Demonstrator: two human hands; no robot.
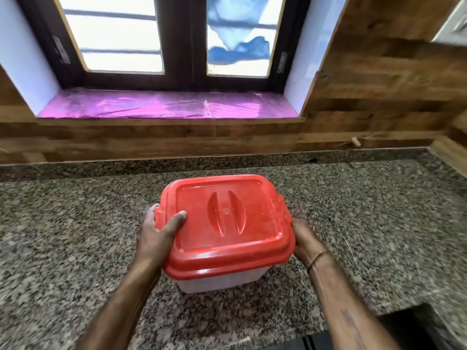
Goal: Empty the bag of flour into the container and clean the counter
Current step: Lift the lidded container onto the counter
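Note:
A translucent white container with a red lid stands on the speckled granite counter, in the middle of the view. The lid is on and looks dusted with flour. My left hand grips the container's left side, thumb resting on top of the lid. My right hand holds the right side under the lid's rim, a thin bracelet on its wrist. No flour bag is in view.
Behind the counter runs a wood-panelled wall with a window; its sill is covered in pink film. A dark opening cuts into the counter at the front right. A small peg with string hangs on the wall at right.

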